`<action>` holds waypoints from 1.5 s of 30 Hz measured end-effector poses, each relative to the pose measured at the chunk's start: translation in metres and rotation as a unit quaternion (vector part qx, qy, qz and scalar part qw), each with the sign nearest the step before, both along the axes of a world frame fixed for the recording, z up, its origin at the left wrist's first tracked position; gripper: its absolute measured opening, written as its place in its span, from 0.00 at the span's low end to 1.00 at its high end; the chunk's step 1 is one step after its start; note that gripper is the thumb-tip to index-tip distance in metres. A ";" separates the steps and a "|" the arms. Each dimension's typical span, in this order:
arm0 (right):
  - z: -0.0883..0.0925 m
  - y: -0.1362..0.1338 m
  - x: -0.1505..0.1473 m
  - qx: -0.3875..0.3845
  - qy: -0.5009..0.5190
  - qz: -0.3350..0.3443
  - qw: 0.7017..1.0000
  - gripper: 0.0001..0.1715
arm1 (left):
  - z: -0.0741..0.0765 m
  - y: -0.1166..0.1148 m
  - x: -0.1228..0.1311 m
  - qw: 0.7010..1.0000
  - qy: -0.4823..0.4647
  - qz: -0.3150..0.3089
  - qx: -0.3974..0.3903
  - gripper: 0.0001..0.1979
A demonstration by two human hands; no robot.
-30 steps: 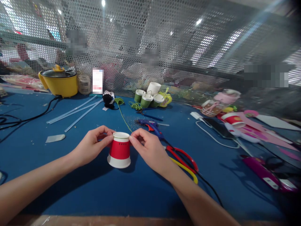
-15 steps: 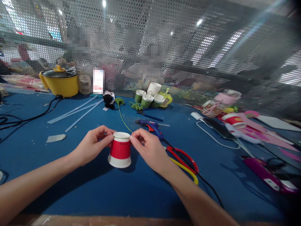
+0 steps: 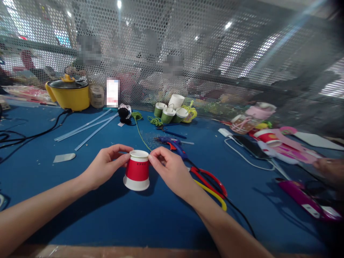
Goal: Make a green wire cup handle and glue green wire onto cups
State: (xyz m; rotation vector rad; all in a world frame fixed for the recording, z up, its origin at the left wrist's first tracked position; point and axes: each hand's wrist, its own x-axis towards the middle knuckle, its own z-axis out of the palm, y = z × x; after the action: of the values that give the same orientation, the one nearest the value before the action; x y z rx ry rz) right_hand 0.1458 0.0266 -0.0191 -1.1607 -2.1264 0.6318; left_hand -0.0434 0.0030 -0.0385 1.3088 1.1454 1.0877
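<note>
A red and white paper cup (image 3: 137, 170) stands on the blue table in front of me, with a thin green cord running to its top rim. My left hand (image 3: 110, 165) grips the rim from the left between thumb and fingers. From the right, my right hand (image 3: 168, 168) pinches the same rim, or the cord lying along it. Beyond the hands the green cord (image 3: 141, 134) leads back to a small coil. A blue glue gun (image 3: 174, 144) lies just behind my right hand, and red-handled scissors (image 3: 212, 181) lie to its right.
Several green-wrapped cups (image 3: 168, 115) stand at the back. A yellow pot (image 3: 70, 96), a jar (image 3: 97, 96) and clear glue sticks (image 3: 92, 130) are at the left. On the right lie a phone (image 3: 249, 146), a purple power strip (image 3: 306, 199) and another person's hand (image 3: 330, 170).
Another person's hand has come in at the right edge. The fingers of my left hand have shifted slightly at the rim; the cup and my right hand look nearly the same.
</note>
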 end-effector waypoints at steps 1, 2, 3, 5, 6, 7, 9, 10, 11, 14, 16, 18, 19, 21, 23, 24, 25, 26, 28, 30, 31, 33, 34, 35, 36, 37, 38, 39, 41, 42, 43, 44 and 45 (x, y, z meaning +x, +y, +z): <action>0.000 0.000 0.000 -0.001 -0.001 0.001 1.000 0.08 | 0.000 0.000 0.000 1.000 -0.003 -0.002 -0.003 0.16; 0.000 0.000 0.000 -0.002 -0.002 0.001 1.000 0.08 | 0.000 0.000 0.000 1.000 -0.006 -0.004 -0.004 0.15; 0.000 0.000 0.000 -0.003 -0.002 0.001 1.000 0.08 | 0.000 0.001 -0.001 1.000 -0.008 -0.004 -0.006 0.15; 0.000 0.000 0.000 -0.004 -0.002 0.002 1.000 0.08 | 0.000 0.001 -0.001 1.000 -0.014 -0.002 -0.011 0.15; 0.000 0.000 0.000 -0.005 -0.002 0.002 1.000 0.08 | 0.000 0.001 -0.001 1.000 -0.018 -0.001 -0.015 0.15; 0.000 0.000 0.000 -0.006 -0.002 0.001 1.000 0.08 | 0.000 0.001 -0.001 1.000 -0.023 0.000 -0.019 0.15; 0.001 0.000 0.000 -0.010 0.000 0.002 1.000 0.08 | -0.002 0.000 -0.001 0.999 -0.035 0.000 -0.026 0.15; 0.001 0.000 0.000 -0.012 0.002 0.001 1.000 0.08 | -0.002 0.000 -0.001 0.999 -0.041 -0.001 -0.028 0.15; 0.001 0.000 0.000 -0.015 0.005 0.002 1.000 0.08 | -0.003 0.000 -0.001 0.998 -0.049 -0.004 -0.029 0.15; 0.001 0.000 0.000 -0.025 0.022 0.006 0.999 0.08 | -0.005 0.001 -0.001 0.996 -0.082 -0.008 -0.036 0.15; 0.000 0.000 0.000 -0.036 0.036 0.010 0.999 0.09 | -0.005 0.001 -0.001 0.992 -0.112 -0.007 -0.052 0.16; 0.000 0.000 0.000 -0.046 0.051 0.012 0.998 0.09 | -0.003 0.000 0.001 0.986 -0.148 -0.006 -0.075 0.18; -0.001 0.001 0.000 -0.051 0.058 0.012 0.997 0.09 | -0.002 0.000 0.002 0.982 -0.167 -0.009 -0.089 0.19; -0.002 0.001 0.000 -0.058 0.073 0.011 0.996 0.10 | 0.000 -0.001 0.003 0.973 -0.199 -0.017 -0.112 0.21; -0.004 0.002 0.000 -0.067 0.085 0.012 0.994 0.10 | 0.000 -0.002 0.005 0.967 -0.218 -0.026 -0.131 0.21; -0.004 0.003 -0.001 -0.072 0.089 0.012 0.993 0.10 | 0.000 -0.002 0.005 0.965 -0.223 -0.030 -0.138 0.20; -0.004 0.003 -0.001 -0.077 0.092 0.013 0.993 0.10 | 0.000 -0.002 0.005 0.963 -0.227 -0.035 -0.142 0.20; -0.004 0.003 -0.002 -0.083 0.095 0.013 0.992 0.10 | -0.001 -0.002 0.005 0.961 -0.230 -0.040 -0.146 0.19; -0.004 0.002 -0.002 -0.089 0.096 0.013 0.991 0.10 | -0.001 -0.002 0.004 0.959 -0.236 -0.053 -0.150 0.17; -0.003 0.002 -0.002 -0.091 0.096 0.013 0.991 0.10 | -0.002 -0.003 0.003 0.956 -0.244 -0.066 -0.152 0.16; -0.002 0.002 -0.002 -0.092 0.097 0.014 0.991 0.09 | -0.002 -0.003 0.002 0.954 -0.249 -0.070 -0.151 0.16; -0.003 0.002 -0.001 -0.093 0.096 0.021 0.991 0.09 | -0.001 -0.003 0.002 0.952 -0.259 -0.074 -0.145 0.16; -0.004 0.003 -0.001 -0.093 0.096 0.025 0.991 0.09 | -0.001 -0.003 0.003 0.952 -0.262 -0.075 -0.141 0.16; -0.005 0.005 -0.001 -0.091 0.096 0.027 0.991 0.08 | -0.002 -0.004 0.003 0.952 -0.262 -0.075 -0.138 0.16; -0.007 0.006 -0.001 -0.085 0.098 0.025 0.991 0.07 | -0.002 -0.004 0.004 0.953 -0.259 -0.074 -0.135 0.16; -0.007 0.006 -0.001 -0.071 0.103 0.017 0.992 0.05 | -0.002 -0.004 0.004 0.955 -0.254 -0.073 -0.132 0.17; -0.008 0.006 -0.001 -0.050 0.110 0.006 0.993 0.05 | -0.003 -0.004 0.005 0.958 -0.246 -0.070 -0.127 0.17; -0.007 0.006 -0.001 -0.026 0.120 -0.004 0.992 0.08 | -0.003 -0.005 0.005 0.962 -0.236 -0.067 -0.121 0.18; -0.005 0.002 -0.002 0.006 0.134 -0.004 0.991 0.12 | -0.005 -0.005 0.006 0.969 -0.215 -0.059 -0.103 0.19; -0.003 -0.001 -0.003 0.003 0.137 0.009 0.991 0.13 | -0.005 -0.005 0.006 0.973 -0.204 -0.055 -0.093 0.20; -0.002 -0.004 -0.004 -0.010 0.139 0.029 0.990 0.13 | -0.006 -0.006 0.007 0.976 -0.193 -0.052 -0.083 0.21; -0.001 -0.007 -0.005 -0.028 0.141 0.051 0.988 0.13 | -0.006 -0.006 0.007 0.979 -0.183 -0.050 -0.073 0.21; 0.000 -0.010 -0.006 -0.045 0.143 0.070 0.986 0.13 | -0.007 -0.007 0.008 0.981 -0.173 -0.049 -0.066 0.22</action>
State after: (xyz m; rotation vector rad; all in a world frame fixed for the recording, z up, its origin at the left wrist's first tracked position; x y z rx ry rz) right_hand 0.1393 0.0169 -0.0195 -0.9101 -1.9609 0.9101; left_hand -0.0358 -0.0036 -0.0452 1.0133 0.8671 1.0959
